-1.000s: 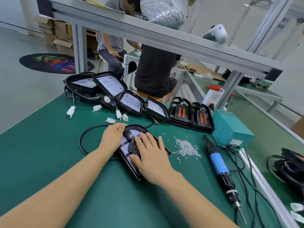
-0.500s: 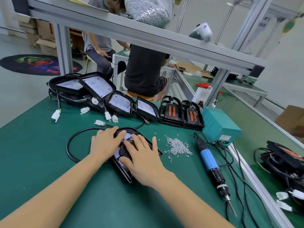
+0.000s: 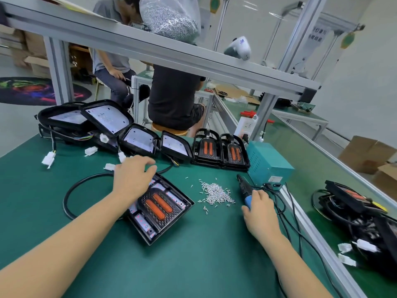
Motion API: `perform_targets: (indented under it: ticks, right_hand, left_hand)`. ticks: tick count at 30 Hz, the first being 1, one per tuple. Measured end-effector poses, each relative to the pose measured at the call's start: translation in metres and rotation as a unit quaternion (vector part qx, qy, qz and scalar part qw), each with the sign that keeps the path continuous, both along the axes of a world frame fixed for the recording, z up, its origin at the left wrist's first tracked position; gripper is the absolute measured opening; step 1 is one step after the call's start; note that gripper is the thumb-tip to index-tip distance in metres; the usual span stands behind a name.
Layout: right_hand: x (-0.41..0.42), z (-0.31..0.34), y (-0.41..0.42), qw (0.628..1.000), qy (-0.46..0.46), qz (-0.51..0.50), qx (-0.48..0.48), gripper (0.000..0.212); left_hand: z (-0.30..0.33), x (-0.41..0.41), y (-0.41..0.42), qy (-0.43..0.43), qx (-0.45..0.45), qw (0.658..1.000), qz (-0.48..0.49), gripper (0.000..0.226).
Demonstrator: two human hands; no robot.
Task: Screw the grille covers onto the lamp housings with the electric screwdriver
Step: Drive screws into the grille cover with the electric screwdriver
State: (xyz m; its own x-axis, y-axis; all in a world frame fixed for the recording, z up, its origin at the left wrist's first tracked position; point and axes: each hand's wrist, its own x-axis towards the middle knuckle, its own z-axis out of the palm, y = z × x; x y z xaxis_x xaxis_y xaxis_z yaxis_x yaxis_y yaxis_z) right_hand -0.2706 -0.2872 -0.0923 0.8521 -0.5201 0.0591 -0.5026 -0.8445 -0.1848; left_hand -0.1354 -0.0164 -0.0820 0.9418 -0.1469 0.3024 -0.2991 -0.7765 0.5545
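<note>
Grille seated, no screws driven yet.
Your left hand [image 3: 133,179] rests flat on the black lamp housing [image 3: 160,208]; your right hand [image 3: 257,203] curls round the blue electric screwdriver [image 3: 245,187] lying on the green desk [image 3: 193,265].

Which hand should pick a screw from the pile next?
Left, probably. The right hand is already on the blue electric screwdriver, so it is taken. The left hand only rests on the lamp housing, fingers loose, and the screw pile lies just beyond the housing.
</note>
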Motion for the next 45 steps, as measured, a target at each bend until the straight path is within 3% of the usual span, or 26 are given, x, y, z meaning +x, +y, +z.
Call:
perform_targets:
  ticks: [3,8,16,23,29,36,42,45]
  right_hand:
    - [0.001,-0.005,-0.004,0.999,0.038,-0.025,-0.027,0.056]
    - [0.006,-0.009,-0.008,0.998,0.05,-0.035,-0.027,0.056]
    - [0.004,-0.021,-0.015,0.999,0.021,-0.03,-0.01,0.061]
    - [0.005,-0.029,-0.015,0.998,0.003,-0.025,-0.054,0.06]
    - [0.006,-0.032,-0.017,0.998,-0.002,-0.024,-0.066,0.059]
    - [0.006,-0.032,-0.016,0.997,-0.006,-0.019,-0.074,0.059]
    - [0.006,-0.032,-0.016,0.997,-0.011,-0.019,-0.078,0.06]
    - [0.006,-0.033,-0.016,0.996,-0.011,-0.018,-0.089,0.06]
  left_hand:
    - [0.016,0.0,-0.029,0.012,0.009,0.998,-0.054,0.02]
    - [0.03,0.007,-0.071,0.103,0.054,0.988,-0.098,0.02]
    - [0.026,0.027,-0.1,0.221,0.139,0.955,-0.142,0.02]
    - [0.01,0.028,-0.119,0.194,0.23,0.946,-0.123,0.029]
    - [0.002,0.026,-0.126,0.123,0.283,0.944,-0.113,0.007]
    - [-0.005,0.025,-0.132,0.054,0.358,0.923,-0.133,0.017]
    - [-0.008,0.025,-0.133,0.042,0.369,0.917,-0.15,0.006]
    - [-0.008,0.024,-0.135,0.032,0.377,0.912,-0.158,0.014]
